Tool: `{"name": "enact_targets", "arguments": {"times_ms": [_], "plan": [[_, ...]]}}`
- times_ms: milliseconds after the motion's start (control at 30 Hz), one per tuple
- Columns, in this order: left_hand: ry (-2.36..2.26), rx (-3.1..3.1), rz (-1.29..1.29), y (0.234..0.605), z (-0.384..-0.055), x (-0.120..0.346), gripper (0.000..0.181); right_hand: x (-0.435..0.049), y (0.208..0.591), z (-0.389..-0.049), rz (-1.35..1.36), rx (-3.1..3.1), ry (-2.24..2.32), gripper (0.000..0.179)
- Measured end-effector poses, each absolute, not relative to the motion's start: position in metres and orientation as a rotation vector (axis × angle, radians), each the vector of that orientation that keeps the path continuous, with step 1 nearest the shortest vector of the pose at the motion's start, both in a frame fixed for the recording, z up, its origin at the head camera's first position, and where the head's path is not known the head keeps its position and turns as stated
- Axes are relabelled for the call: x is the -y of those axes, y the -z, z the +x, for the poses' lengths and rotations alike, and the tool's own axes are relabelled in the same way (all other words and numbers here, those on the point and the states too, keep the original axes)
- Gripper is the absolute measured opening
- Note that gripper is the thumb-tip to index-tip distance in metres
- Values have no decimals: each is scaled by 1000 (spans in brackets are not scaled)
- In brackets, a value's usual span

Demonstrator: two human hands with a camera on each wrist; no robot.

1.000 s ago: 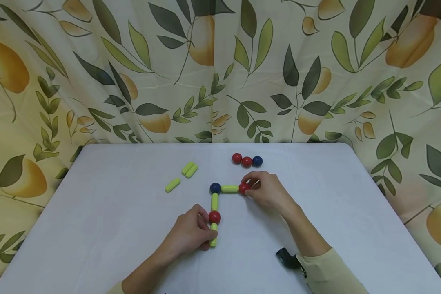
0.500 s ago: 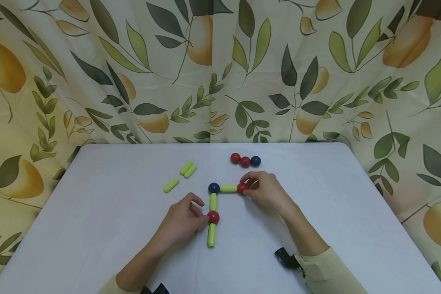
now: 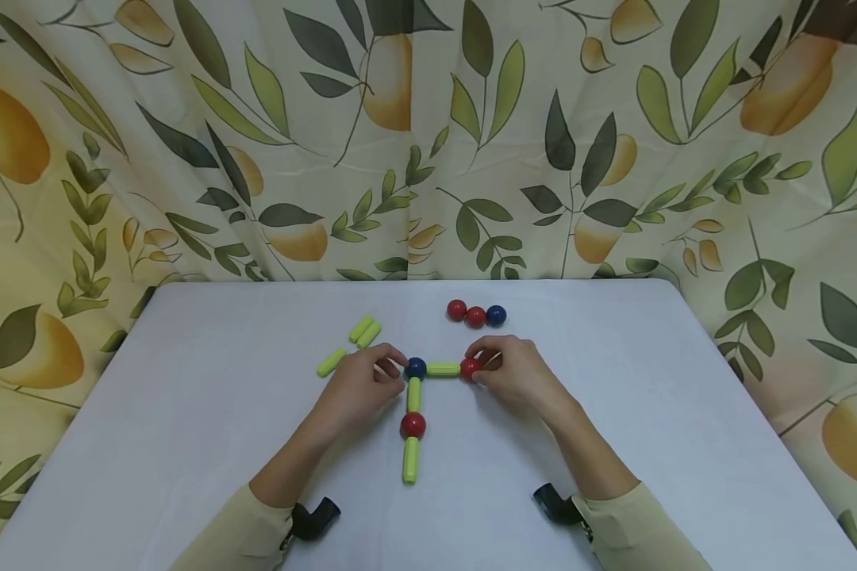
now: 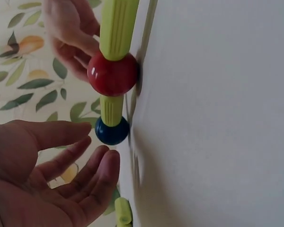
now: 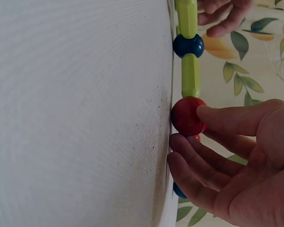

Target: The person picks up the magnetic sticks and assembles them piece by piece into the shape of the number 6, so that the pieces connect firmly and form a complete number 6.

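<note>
Head view: we log the blue ball [image 3: 416, 367] on the desk [image 3: 186, 396], 3 o'clock from the nearer left hand [image 3: 360, 385], fingers loose, empty. Green rod [image 3: 443, 369] lies 9-to-3, ending at the red ball [image 3: 468, 367] the right hand [image 3: 520, 371] pinches.

Right fingers [image 5: 191, 182] are mostly hiding a blue ball [image 5: 179, 191]; the top edge is cutting off a stick [image 4: 118, 30] above the left fingers [image 4: 107, 177].
</note>
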State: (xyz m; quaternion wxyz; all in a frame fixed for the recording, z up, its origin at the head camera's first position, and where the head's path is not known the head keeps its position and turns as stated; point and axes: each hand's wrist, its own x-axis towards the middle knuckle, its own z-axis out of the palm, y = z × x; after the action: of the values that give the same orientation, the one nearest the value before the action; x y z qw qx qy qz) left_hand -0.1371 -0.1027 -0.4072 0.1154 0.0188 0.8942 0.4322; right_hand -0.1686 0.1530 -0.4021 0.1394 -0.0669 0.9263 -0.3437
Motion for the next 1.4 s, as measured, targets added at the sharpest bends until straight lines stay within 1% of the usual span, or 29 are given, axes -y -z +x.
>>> {"name": "enact_targets", "arguments": {"times_ms": [367,933,1400], "plan": [[-1163,-2591,116,408,-162,97,34,-153,403,-170,-200,-2674,986,26],[-1195,-2562,190,417,-173,98,27,-151,402,-170,-162,-2681,961,27],[-1189,-2550,166,419,-175,98,27,-153,403,-170,-193,-2676,972,27]]}}
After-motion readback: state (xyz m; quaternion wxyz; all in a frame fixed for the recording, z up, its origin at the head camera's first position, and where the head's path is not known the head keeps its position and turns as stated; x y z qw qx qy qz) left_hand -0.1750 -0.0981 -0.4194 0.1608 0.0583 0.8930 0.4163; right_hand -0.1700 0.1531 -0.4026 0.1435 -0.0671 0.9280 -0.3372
